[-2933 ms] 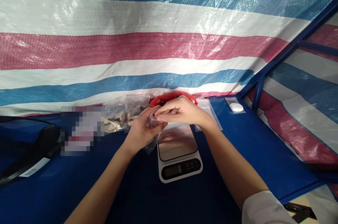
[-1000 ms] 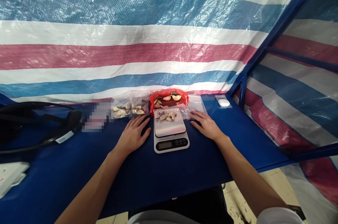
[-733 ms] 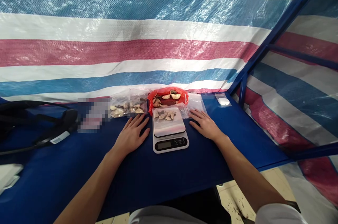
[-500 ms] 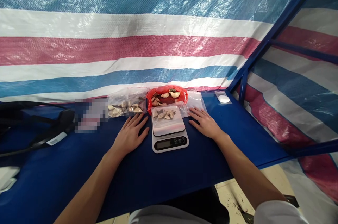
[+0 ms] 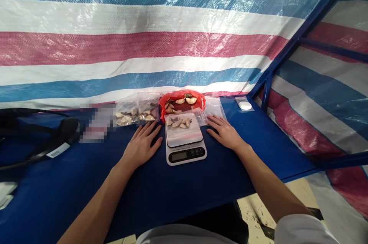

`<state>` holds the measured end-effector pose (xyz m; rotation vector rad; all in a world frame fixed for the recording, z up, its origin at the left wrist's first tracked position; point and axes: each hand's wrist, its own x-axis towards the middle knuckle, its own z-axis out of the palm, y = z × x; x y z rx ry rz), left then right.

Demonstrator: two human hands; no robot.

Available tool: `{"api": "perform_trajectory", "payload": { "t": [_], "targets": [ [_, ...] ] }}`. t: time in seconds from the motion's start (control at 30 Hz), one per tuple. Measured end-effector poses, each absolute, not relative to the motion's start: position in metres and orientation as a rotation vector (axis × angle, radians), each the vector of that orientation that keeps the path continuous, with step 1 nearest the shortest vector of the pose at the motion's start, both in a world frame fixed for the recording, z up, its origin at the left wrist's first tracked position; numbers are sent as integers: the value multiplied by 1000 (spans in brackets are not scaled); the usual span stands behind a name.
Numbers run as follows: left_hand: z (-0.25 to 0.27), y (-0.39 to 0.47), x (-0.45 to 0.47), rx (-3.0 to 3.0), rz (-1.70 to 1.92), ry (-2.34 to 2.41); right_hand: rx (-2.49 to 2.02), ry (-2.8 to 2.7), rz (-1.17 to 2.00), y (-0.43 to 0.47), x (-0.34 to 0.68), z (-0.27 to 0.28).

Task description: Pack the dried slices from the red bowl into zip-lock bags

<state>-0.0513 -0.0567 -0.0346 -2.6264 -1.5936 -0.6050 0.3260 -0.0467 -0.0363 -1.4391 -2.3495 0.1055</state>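
Observation:
My left hand (image 5: 143, 145) lies flat on the blue table, fingers spread, just left of a white kitchen scale (image 5: 171, 161). On the other side of the scale, my right hand (image 5: 223, 132) also rests flat, its fingertips by an empty-looking clear plastic bag (image 5: 216, 106). A clear zip bag with several pale brown, shell-like pieces (image 5: 180, 122) sits on the scale's plate. Behind it stands an open red plastic bag (image 5: 201, 99) holding more such pieces. Filled clear bags (image 5: 135, 115) lie beyond my left fingertips. No digits can be read on the scale's display.
A black strapped device (image 5: 64, 132) lies at the left of the blue table (image 5: 184, 194), with a white object (image 5: 6, 194) nearer me. A small white item in a clear bag (image 5: 245, 106) is at the back right. Striped sheeting (image 5: 143, 48) and a blue frame (image 5: 304, 29) enclose the table.
The view has shifted slightly. Both hands stay flat in the same places beside the scale, and nothing on the table has visibly moved.

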Motion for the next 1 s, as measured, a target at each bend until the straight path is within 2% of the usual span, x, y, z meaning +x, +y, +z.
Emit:
{"api": "perform_trajectory", "payload": {
  "t": [0.77,1.0],
  "targets": [
    [-30,-56,-52,-2631,-619,-1597,-1428,-2343,69,-46,325,-36],
    [-12,-61,-42,-2555,-891,-1546,-1441,-2099,170,-49,319,-18]
  ]
}}
